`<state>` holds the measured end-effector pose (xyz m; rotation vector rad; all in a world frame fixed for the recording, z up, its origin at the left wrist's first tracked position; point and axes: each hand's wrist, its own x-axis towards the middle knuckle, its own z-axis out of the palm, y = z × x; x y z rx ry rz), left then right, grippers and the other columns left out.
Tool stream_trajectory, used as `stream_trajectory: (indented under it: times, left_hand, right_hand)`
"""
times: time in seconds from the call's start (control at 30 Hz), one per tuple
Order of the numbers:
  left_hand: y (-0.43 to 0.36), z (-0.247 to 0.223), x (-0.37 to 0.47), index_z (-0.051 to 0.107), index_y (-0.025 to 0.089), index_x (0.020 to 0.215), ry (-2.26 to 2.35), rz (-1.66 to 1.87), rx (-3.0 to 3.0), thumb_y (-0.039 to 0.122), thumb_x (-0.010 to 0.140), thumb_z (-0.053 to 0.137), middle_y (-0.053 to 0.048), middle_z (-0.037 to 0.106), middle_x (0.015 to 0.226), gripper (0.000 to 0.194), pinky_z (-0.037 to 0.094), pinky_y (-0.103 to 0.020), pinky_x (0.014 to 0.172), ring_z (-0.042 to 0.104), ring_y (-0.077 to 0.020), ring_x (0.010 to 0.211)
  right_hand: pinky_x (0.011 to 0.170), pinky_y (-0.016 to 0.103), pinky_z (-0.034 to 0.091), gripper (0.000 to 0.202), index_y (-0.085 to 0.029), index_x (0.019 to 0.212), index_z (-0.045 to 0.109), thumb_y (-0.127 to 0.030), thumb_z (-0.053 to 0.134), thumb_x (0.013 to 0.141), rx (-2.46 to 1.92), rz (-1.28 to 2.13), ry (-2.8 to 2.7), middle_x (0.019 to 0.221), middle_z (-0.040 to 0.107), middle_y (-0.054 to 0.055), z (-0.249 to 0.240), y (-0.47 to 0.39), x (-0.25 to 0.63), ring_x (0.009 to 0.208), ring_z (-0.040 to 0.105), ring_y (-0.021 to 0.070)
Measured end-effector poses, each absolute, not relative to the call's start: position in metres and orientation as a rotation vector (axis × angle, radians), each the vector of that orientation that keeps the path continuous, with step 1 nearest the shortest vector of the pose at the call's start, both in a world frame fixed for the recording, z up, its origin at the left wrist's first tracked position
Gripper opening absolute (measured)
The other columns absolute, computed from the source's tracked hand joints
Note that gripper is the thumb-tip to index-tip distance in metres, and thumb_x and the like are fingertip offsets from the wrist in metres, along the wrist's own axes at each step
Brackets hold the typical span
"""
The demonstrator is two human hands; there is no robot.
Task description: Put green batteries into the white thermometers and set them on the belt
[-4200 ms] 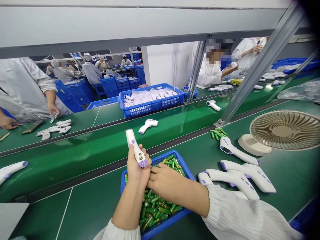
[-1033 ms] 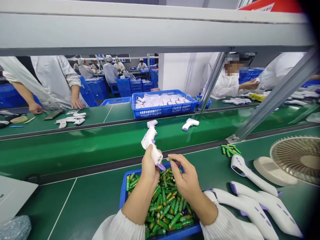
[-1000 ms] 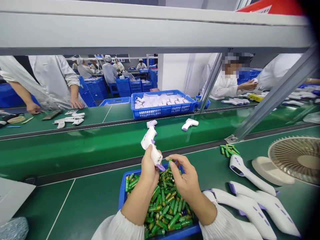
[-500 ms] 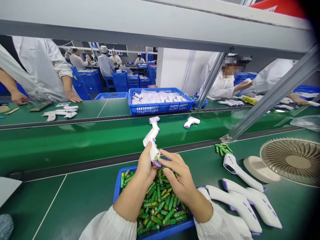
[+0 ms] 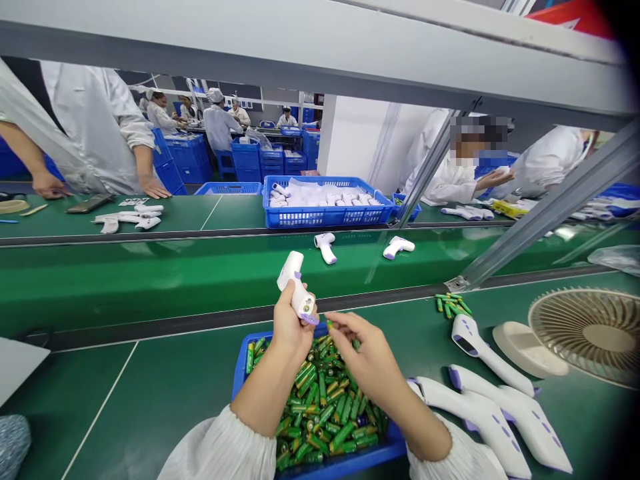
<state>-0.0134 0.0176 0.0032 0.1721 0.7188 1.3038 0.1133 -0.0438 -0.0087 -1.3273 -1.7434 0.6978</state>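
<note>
White-and-purple plastic pistol-shaped device held at far edge of blue plastic tray of green-and-gold cylindrical batteries; left hand's fingers clamped round handle. Right hand: fingertips pinched on green battery, near device's open purple flap.

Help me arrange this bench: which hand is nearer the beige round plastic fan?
Right. The right hand is left of the fan, over the blue rectangular plastic tray; the left hand is farther left, holding a white gun-shaped plastic device.
</note>
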Motion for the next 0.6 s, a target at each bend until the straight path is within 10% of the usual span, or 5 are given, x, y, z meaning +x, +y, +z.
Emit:
stream_trajectory:
  times: [0.27,0.6]
  left_hand:
    - [0.011,-0.002,-0.002,0.057,0.015,0.096,0.938,1.291,0.320,0.046,0.083,0.060,0.002,0.046,0.062,0.034,0.029,-0.019,0.042,0.040,-0.0082,0.046]
    - [0.010,-0.008,0.001,0.060,0.016,0.103,1.009,1.374,0.460,0.049,0.080,0.067,0.004,0.045,0.063,0.041,0.029,-0.017,0.042,0.040,-0.0065,0.047]
  right_hand:
    - [0.062,0.030,0.057,0.020,-0.018,0.085,0.073,-0.037,0.072,0.078,-1.168,1.071,-1.230,0.073,0.072,0.005,0.000,-0.038,0.111,0.065,0.067,0.0177]
    - [0.075,0.033,0.057,0.018,-0.022,0.095,0.072,-0.033,0.059,0.090,-1.267,0.628,-1.471,0.092,0.074,0.005,0.005,-0.039,0.113,0.082,0.070,0.0204]
